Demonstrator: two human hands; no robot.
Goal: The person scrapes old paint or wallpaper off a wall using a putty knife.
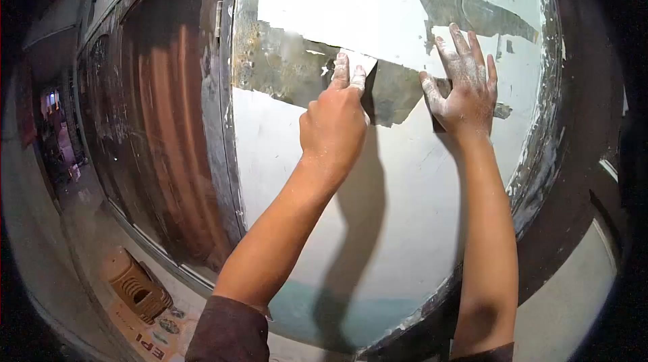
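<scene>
In the head view a pale painted panel (290,132) fills the middle, with a band of bare grey-brown surface (277,58) where the white coating is gone. My left hand (334,119) is closed at the panel's middle, index and middle fingers pressed along a flat white scraper blade (366,63). Its handle is hidden by the hand. White dust coats those fingertips. To the right, my right hand (466,88) lies open on the panel with fingers spread, also dusted white. Above it is another bare grey patch (472,12).
Left of the panel stands a dark frame with a brown curtain (172,125). A brown plastic stool (138,288) is low on the left, near a printed sheet (152,342) on the floor. The panel's right edge (540,125) is rough and flaking.
</scene>
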